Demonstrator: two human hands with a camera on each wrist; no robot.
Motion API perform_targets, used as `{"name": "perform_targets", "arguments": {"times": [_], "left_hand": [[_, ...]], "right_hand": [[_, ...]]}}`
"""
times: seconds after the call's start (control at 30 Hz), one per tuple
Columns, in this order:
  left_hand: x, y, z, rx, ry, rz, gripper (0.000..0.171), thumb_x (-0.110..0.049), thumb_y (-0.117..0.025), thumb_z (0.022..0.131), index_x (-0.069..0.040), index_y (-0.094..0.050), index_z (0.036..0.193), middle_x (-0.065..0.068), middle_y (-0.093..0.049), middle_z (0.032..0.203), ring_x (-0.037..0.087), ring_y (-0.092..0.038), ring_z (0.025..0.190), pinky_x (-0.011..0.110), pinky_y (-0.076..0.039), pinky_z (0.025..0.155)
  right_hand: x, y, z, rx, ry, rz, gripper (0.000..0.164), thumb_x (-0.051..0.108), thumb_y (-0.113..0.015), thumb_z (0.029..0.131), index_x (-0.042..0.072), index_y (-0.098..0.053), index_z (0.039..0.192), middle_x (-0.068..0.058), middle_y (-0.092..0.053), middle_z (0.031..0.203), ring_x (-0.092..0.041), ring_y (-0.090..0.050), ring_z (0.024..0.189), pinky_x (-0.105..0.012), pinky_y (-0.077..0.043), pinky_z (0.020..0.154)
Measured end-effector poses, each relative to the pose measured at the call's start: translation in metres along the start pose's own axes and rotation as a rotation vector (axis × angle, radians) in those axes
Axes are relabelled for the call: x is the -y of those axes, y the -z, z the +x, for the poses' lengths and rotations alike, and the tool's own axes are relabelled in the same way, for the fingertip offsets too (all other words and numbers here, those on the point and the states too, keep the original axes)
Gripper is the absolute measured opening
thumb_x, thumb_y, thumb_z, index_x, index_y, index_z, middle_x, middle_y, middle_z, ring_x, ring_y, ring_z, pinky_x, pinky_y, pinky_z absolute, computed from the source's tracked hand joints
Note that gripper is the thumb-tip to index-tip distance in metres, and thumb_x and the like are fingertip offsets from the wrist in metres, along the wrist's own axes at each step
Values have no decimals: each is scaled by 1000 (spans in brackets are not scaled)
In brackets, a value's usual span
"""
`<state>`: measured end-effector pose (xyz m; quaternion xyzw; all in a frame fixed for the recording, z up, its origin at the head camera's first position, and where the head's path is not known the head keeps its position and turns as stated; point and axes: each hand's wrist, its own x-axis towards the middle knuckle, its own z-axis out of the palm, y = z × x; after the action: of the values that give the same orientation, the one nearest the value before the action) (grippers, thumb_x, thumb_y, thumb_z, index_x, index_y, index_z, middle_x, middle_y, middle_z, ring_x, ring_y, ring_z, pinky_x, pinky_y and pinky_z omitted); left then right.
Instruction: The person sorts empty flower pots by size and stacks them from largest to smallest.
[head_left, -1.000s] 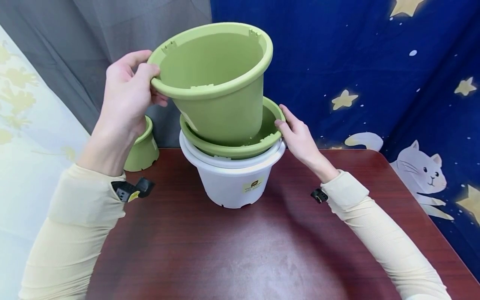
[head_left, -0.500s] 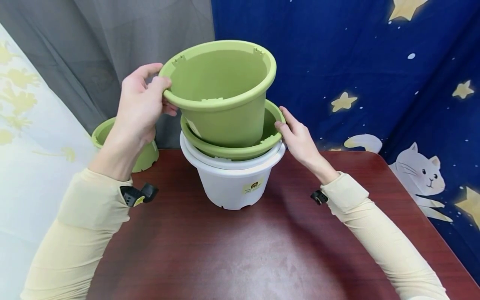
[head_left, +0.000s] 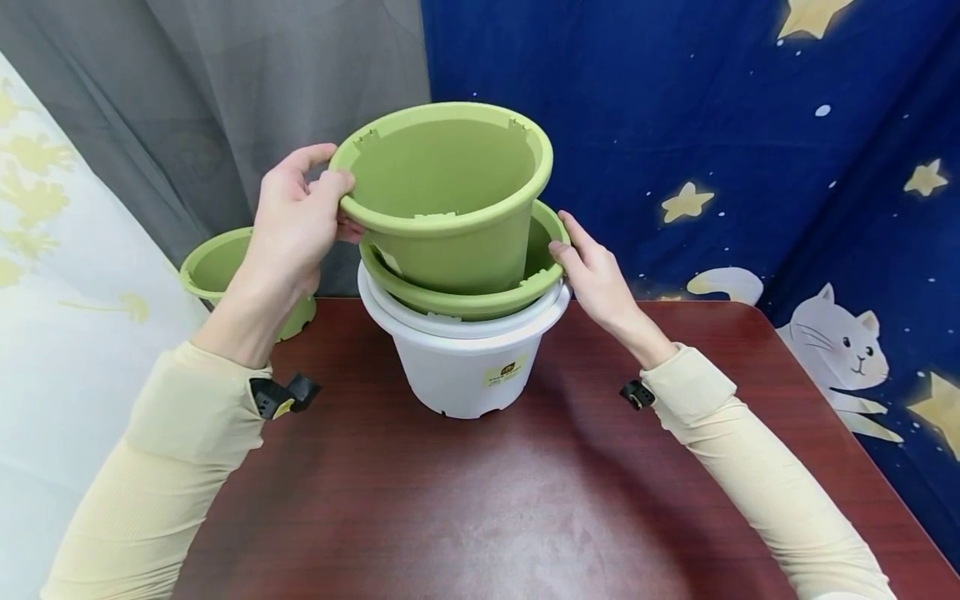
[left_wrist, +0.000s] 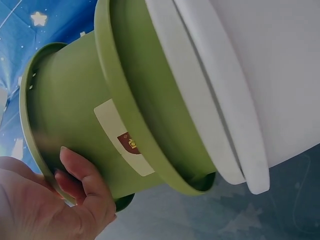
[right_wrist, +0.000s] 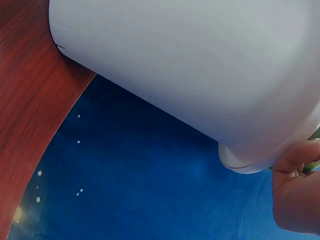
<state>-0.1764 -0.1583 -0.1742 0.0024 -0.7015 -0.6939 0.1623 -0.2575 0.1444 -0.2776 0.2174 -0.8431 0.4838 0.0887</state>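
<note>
While a dark red table (head_left: 480, 492) spread beneath, nested white pots (head_left: 453, 362) stood on it, the lower green pot (head_left: 457, 307) seated inside them. The upper green pot (head_left: 448, 200) (rim well above) sat partly within that one, pinched by the left hand (head_left: 300, 208); the right hand (head_left: 595, 268) pinched the lower green pot's edge.

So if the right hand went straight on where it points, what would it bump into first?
The lower green pot, whose rim the right hand pinches; past that rim, probably the side of the upper green pot, though the depth is hard to judge.
</note>
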Motion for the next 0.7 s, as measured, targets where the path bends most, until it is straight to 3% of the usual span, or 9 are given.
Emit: {"name": "perform_targets", "arguments": {"times": [0.5,0.7], "left_hand": [[10,-2,2,24,9,48,50,-7,-49,100,5,-38,148,4,-67,72,11,-62,49,23,-53,51],[12,-3,3,45,20,126,52,-8,-48,101,5,-35,150,0,-66,71,10,-63,52,22,-54,52]], "right_hand": [[1,-1,0,3,-6,13,59,33,-44,106,12,-31,159,-4,-48,72,-14,-47,63,-23,-41,62],[0,-2,1,-14,-10,18,59,33,-45,105,13,-32,159,-4,-48,73,-13,-46,64,-23,-40,62]]}}
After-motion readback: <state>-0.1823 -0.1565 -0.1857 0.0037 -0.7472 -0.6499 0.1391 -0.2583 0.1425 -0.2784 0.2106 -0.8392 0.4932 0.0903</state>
